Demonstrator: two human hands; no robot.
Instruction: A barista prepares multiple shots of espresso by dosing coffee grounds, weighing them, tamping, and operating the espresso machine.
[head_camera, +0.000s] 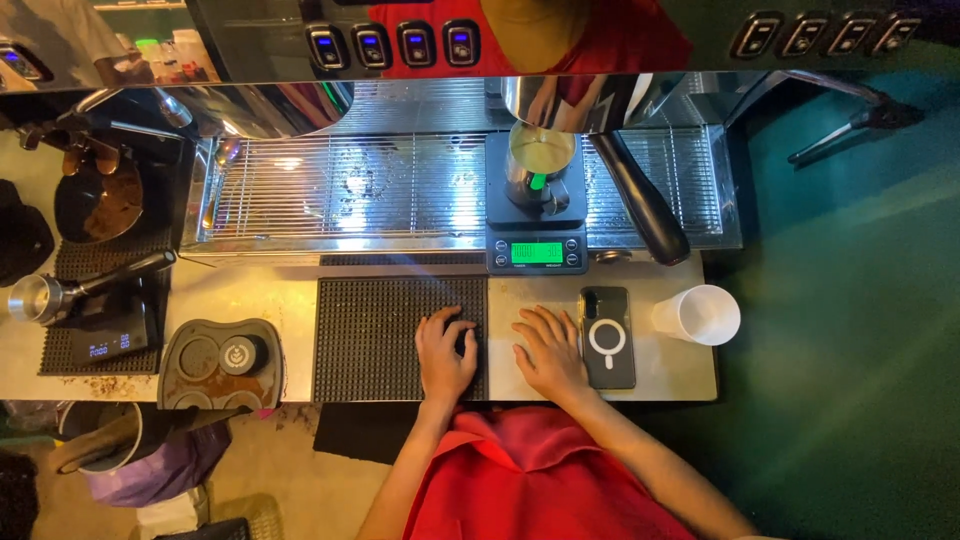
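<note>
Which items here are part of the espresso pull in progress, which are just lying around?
In use: metal cup, scale, portafilter handle, drip tray; left hand on rubber mat, right hand on counter.

Idle: phone, white cup, second portafilter, tamper.

a white cup (700, 314) stands beside a steel pitcher (537, 165) on a scale (536, 250)

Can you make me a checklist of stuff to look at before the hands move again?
1. Left hand flat on the black rubber mat, holding nothing: ok.
2. Right hand flat on the counter, empty: ok.
3. Phone beside the right hand, lying flat: ok.
4. White cup on its side near the counter edge: not ok.
5. Metal cup upright on the scale: ok.
6. Metal cup filled enough: cannot tell.
</note>
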